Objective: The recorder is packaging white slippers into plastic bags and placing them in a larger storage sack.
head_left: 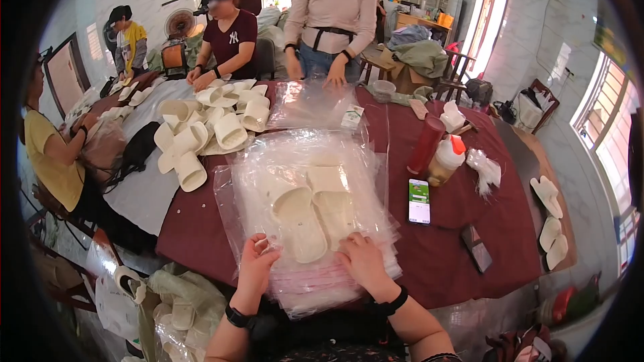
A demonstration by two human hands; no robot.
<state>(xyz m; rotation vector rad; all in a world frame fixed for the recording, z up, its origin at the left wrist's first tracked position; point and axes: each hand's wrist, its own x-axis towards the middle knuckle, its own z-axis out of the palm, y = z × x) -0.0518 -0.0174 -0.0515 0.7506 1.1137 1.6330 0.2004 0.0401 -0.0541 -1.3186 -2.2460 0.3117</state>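
Note:
A pair of cream slide slippers (pixel 305 231) lies side by side within a clear plastic bag, toes pointing away from me. Under it is a thick stack of clear plastic bags (pixel 365 194), with pinkish edges at the front. My left hand (pixel 257 261) is at the near left of the slippers, its fingers curled and pinched at the bag's edge. At the right slipper's heel, my right hand (pixel 365 263) rests with fingers apart on the plastic.
Loose cream slippers (pixel 211 124) are heaped at the far left. A phone (pixel 419 201), a dark phone-like object (pixel 476 249), a red tumbler (pixel 426 144) and a lidded jar (pixel 446 161) stand or lie to the right. Other people work around the red-covered table (pixel 463 281).

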